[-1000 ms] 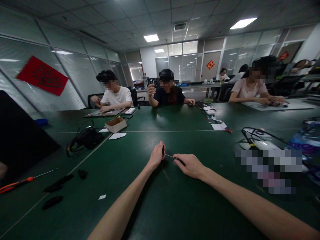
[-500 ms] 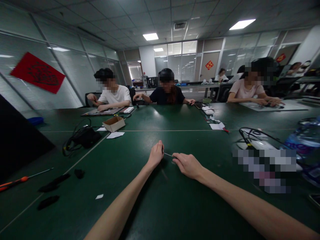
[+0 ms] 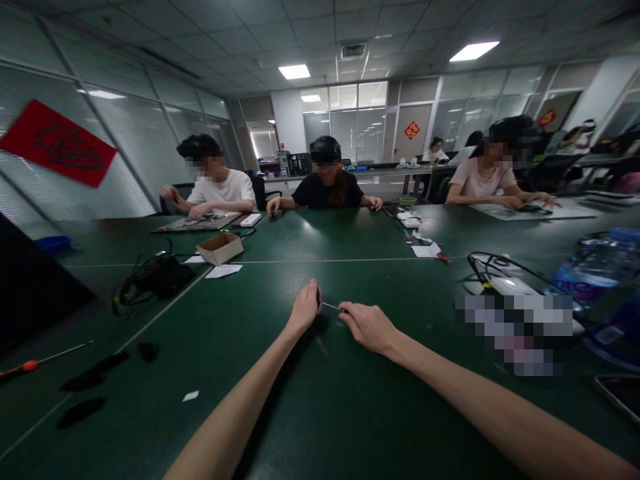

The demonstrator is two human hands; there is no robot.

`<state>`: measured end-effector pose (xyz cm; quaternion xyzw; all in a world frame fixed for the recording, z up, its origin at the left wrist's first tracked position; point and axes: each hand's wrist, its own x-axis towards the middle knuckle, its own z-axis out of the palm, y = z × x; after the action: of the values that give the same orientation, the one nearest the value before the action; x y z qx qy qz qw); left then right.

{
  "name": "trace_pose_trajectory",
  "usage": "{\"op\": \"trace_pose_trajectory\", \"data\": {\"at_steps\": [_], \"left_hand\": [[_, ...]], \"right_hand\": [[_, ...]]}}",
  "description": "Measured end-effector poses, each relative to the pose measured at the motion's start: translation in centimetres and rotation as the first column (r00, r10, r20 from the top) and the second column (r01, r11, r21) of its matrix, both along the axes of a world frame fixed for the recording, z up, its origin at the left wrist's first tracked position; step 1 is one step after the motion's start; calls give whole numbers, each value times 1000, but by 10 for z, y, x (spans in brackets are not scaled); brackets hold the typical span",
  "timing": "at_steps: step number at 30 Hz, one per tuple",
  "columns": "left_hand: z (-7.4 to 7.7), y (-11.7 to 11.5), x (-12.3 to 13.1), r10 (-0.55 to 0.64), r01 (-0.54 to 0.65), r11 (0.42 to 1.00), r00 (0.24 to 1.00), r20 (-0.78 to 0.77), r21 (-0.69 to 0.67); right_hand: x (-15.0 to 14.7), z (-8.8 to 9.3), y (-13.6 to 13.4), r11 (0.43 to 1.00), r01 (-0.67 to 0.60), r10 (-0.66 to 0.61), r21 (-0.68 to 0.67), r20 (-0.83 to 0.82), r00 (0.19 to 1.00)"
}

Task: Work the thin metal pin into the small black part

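Note:
Both my arms reach out over the dark green table (image 3: 350, 413). My left hand (image 3: 304, 311) is closed around a small dark part held upright. My right hand (image 3: 367, 327) is closed on the dark handle of a thin screwdriver (image 3: 330, 307). Its metal shaft points left, with the tip at the part in my left hand. Both hands hover just above the table top, close together.
On the left lie a black bag with cables (image 3: 150, 277), a small cardboard box (image 3: 220, 248), white paper scraps, black pieces (image 3: 95, 381) and an orange-handled screwdriver (image 3: 30, 365). At right are cables, a white device (image 3: 505, 285) and a water bottle (image 3: 593, 270). Three people sit across the table.
My hands have stayed together on the screwdriver and part while the view drifted right. The person opposite in the dark shirt lowered a raised hand to the table.

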<state>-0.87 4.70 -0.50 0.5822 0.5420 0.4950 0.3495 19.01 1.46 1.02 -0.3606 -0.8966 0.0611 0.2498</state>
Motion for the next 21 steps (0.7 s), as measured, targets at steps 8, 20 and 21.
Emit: {"op": "trace_pose_trajectory", "data": {"at_steps": [8,20,21], "left_hand": [[5,-5,0,-12,15,999,998,61,-51],[3,-4,-4,-161,195,978,927,340,-68],[4,-4,-5,-171,207,976,915,366,-61]], "right_hand": [[2,-2,7,999,40,-42,-21,-96,995],[1,4,6,998,61,-63,-22,-96,993],[1,5,6,997,72,-74,-22,-94,993]]}}
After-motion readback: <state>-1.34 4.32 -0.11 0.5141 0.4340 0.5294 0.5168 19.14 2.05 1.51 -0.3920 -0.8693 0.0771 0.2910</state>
